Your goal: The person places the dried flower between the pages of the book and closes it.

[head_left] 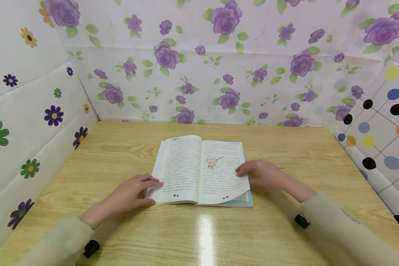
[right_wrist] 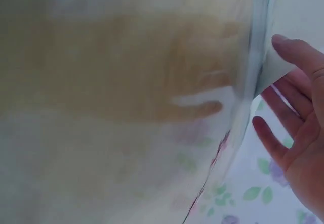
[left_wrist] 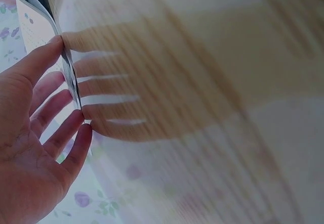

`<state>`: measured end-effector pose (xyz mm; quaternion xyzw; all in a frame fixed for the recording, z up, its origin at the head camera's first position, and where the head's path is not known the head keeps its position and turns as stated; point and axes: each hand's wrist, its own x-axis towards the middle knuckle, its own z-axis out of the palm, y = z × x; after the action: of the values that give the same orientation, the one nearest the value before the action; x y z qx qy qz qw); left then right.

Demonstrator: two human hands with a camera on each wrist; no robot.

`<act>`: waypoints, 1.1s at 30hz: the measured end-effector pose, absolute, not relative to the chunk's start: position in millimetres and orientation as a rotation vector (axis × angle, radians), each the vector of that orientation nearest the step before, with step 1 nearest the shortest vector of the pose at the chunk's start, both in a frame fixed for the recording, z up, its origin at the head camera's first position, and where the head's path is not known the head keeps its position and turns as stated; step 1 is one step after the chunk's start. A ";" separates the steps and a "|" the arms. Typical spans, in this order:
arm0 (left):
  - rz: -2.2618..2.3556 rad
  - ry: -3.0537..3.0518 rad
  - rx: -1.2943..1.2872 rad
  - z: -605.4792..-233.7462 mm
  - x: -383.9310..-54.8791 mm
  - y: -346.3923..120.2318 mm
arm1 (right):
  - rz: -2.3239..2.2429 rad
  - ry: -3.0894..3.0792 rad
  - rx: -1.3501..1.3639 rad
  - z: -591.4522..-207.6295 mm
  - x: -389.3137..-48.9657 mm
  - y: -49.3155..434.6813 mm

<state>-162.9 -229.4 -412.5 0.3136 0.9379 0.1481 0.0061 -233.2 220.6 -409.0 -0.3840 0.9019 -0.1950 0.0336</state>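
An open book (head_left: 183, 166) lies on the wooden table, printed text on both pages and a small branch drawing on the right one. At its left edge rests my left hand (head_left: 133, 194), fingertips over the page margin and thumb by the lower corner. The left wrist view shows those fingers (left_wrist: 59, 138) spread and fairly straight along the page edges. My right hand (head_left: 264, 175) pinches the right page (head_left: 224, 181) at its outer edge, thumb (right_wrist: 298, 52) on one side and fingers behind. The page's lower corner curls up, baring a light blue cover edge (head_left: 247, 201).
The wooden table (head_left: 153, 236) shines, with a bright reflection in front of the book. Black straps (head_left: 301, 221) show below both sleeves. Behind the table hangs a purple-flowered sheet (head_left: 186, 88), and patterned sheets close off the left and right sides.
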 end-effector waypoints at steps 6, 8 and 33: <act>0.467 2.928 0.974 -413.2 -162.2 -229.2 | -0.618 2.822 -1.165 -408.2 -263.4 222.0; 0.467 2.931 0.974 -412.7 -161.7 -229.2 | -0.626 2.837 -1.143 -406.0 -271.9 221.7; 0.464 2.938 0.956 -412.3 -160.9 -229.5 | -0.600 3.116 -1.339 -371.4 -324.2 191.1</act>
<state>-160.9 -229.5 -412.3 0.3060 0.9403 0.1487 0.0088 -324.2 191.1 -371.4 -0.3843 0.8944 -0.1724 -0.1506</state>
